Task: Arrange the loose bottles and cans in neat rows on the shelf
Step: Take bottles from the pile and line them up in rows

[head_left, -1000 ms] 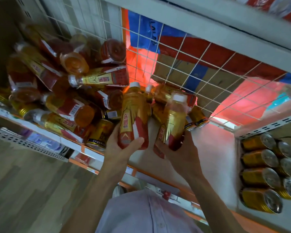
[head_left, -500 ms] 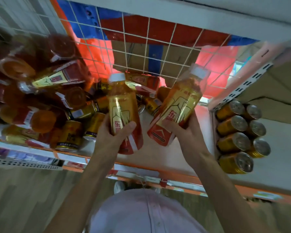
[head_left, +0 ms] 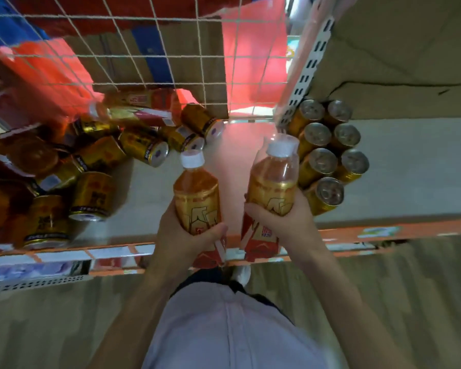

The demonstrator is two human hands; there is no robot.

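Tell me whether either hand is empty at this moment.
No: the left hand grips a white-capped bottle, and the right hand grips a second bottle.

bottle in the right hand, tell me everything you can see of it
The bottle is clear plastic holding amber drink, with a white cap and a gold label turning red at the base. The right hand grips its middle, holding it roughly upright over the shelf front, close beside the standing gold cans; contact with them is unclear.
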